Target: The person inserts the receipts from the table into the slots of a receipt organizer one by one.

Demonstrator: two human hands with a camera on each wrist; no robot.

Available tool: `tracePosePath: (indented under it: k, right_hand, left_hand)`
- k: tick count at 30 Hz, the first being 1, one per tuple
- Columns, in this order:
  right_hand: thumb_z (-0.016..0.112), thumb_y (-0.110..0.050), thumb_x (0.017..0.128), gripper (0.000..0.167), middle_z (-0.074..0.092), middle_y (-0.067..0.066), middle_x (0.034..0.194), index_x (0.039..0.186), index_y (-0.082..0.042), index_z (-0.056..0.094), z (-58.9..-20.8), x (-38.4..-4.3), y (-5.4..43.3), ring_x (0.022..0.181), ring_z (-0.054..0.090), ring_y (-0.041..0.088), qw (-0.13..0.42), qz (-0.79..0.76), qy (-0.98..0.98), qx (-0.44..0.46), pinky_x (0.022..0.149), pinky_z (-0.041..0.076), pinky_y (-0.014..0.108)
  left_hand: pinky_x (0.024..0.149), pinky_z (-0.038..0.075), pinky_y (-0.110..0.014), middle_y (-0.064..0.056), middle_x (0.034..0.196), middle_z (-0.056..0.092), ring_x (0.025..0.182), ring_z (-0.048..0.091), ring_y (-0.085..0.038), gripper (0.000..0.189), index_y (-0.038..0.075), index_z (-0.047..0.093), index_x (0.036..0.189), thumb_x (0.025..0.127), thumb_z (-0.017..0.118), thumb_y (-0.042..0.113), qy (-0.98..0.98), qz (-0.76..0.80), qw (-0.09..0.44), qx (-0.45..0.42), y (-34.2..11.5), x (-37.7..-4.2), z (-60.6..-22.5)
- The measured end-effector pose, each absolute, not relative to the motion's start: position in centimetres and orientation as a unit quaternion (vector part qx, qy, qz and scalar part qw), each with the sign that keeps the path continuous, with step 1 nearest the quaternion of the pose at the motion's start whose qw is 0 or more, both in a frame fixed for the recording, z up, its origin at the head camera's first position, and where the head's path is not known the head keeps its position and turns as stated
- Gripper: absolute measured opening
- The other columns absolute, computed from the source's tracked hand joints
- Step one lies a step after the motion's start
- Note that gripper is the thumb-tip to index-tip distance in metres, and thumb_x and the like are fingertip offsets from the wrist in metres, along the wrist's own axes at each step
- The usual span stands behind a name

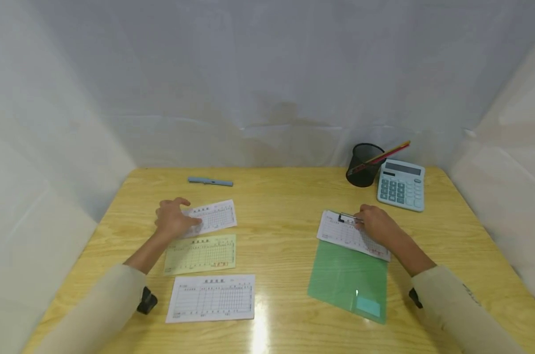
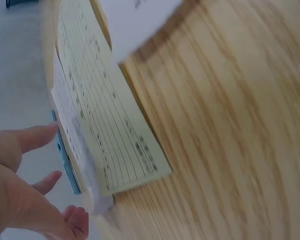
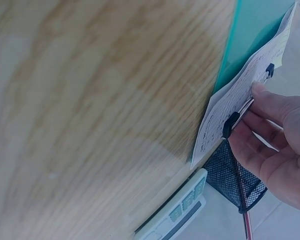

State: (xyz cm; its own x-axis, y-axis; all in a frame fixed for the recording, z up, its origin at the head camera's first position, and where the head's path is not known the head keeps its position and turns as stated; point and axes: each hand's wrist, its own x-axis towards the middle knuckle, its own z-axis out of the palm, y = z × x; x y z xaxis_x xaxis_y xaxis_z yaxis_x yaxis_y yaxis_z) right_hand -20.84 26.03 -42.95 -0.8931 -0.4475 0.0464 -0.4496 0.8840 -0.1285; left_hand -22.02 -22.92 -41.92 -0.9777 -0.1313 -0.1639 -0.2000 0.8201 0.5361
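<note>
**Two hands on paper slips at a wooden bench**

I see my left hand [image 1: 172, 220] lying flat, fingers relaxed and spread, pressing the white slip [image 1: 213, 217] toward the far left part of the bench [image 1: 276, 216]. Just nearer to me lie a yellow slip [image 1: 201, 253] and, by the near edge, a second white slip [image 1: 212, 298]. A blue pen [image 1: 210, 182] rests beyond, close to the far edge.

My right hand [image 1: 375, 223] works right of centre. Its fingers [image 3: 270, 102] pinch the metal lever of the binder clip [image 3: 232, 125], which sits on the far edge of the clipped slip [image 1: 344, 233]. That paper overlaps the far end of a green folder [image 1: 349, 280]. A mesh pen cup [image 1: 362, 164] and a calculator [image 1: 401, 184] stand at the far right corner.

In my judgement, the clip is best handled by squeezing both levers squarely, keeping the paper flat, while the left hand steadies its slip.
</note>
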Motion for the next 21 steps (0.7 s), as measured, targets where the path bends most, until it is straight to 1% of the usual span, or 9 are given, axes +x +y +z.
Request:
tracePosePath:
  k: [5,8,11,15,17,21]
  right_hand:
    - [0.070,-0.008,0.083,0.023,0.060,0.012,0.083,0.102,0.005,0.070,-42.8,-20.9,26.0,0.076,0.062,0.025,0.005,0.065,-0.971,0.230,0.067,0.053,0.037]
    - [0.070,-0.008,0.083,0.023,0.061,0.012,0.084,0.101,0.005,0.070,-42.8,-20.9,26.0,0.076,0.062,0.025,0.007,0.064,-0.971,0.230,0.067,0.053,0.037]
    - [0.070,-0.008,0.083,0.023,0.060,0.012,0.083,0.101,0.005,0.070,-42.8,-20.9,26.0,0.075,0.062,0.025,0.008,0.067,-0.970,0.231,0.067,0.053,0.037]
    - [0.071,-0.008,0.082,0.023,0.060,0.011,0.082,0.101,0.005,0.070,-42.9,-20.9,26.1,0.075,0.062,0.024,0.010,0.070,-0.971,0.230,0.067,0.053,0.037]
    - [0.071,-0.008,0.082,0.023,0.060,0.011,0.082,0.101,0.006,0.070,-43.0,-20.9,26.2,0.074,0.062,0.024,0.010,0.070,-0.971,0.229,0.067,0.053,0.037]
    - [0.071,-0.008,0.082,0.023,0.060,0.011,0.082,0.101,0.006,0.070,-43.0,-20.9,26.2,0.075,0.062,0.024,0.011,0.068,-0.971,0.230,0.067,0.053,0.037]
  left_hand:
    - [0.086,0.039,-0.057,-0.037,0.133,0.026,0.119,0.029,-0.051,0.064,-0.002,0.044,0.130,0.078,0.073,0.022,0.945,0.286,0.090,-0.129,-24.3,-21.9,-42.0]
    - [0.083,0.043,-0.052,-0.038,0.128,0.029,0.117,0.031,-0.052,0.062,-0.006,0.046,0.126,0.077,0.074,0.019,0.944,0.288,0.093,-0.132,-24.6,-21.8,-42.2]
    - [0.082,0.043,-0.050,-0.037,0.125,0.030,0.114,0.035,-0.050,0.059,-0.008,0.047,0.123,0.077,0.075,0.016,0.944,0.293,0.087,-0.127,-24.9,-21.8,-42.4]
    - [0.083,0.044,-0.048,-0.036,0.122,0.035,0.105,0.041,-0.044,0.055,-0.010,0.049,0.118,0.077,0.076,0.015,0.943,0.301,0.083,-0.117,-25.3,-21.8,-42.5]
    - [0.082,0.045,-0.045,-0.034,0.119,0.041,0.102,0.045,-0.041,0.053,-0.010,0.050,0.115,0.077,0.076,0.015,0.942,0.303,0.084,-0.113,-25.5,-21.8,-42.7]
    - [0.077,0.047,-0.039,-0.029,0.112,0.053,0.097,0.052,-0.037,0.047,-0.008,0.054,0.111,0.077,0.077,0.016,0.941,0.307,0.089,-0.114,-25.6,-21.9,-42.8]
